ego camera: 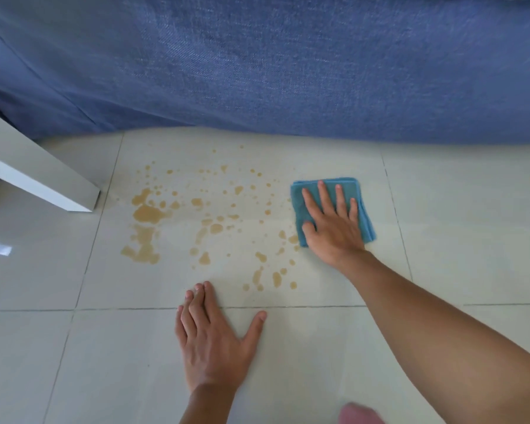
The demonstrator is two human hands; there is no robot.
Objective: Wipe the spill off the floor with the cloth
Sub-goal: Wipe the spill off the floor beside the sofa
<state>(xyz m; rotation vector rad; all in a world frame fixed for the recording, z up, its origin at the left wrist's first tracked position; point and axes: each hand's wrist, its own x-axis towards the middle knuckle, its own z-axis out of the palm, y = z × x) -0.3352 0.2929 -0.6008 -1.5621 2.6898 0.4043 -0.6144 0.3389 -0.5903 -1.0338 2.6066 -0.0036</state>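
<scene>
A brown spill (147,214) of puddles and many scattered drops covers the pale tiled floor (441,209) in the middle of the view. A folded blue cloth (328,186) lies flat on the floor at the spill's right edge. My right hand (331,223) presses down on the cloth with fingers spread, palm on its near half. My left hand (213,335) rests flat on the bare tile just below the spill, fingers together and thumb out, holding nothing.
A blue fabric sofa front (273,65) runs along the far side of the floor. A white furniture leg (37,175) stands at the left, close to the biggest puddles. Tile joints cross near my left hand.
</scene>
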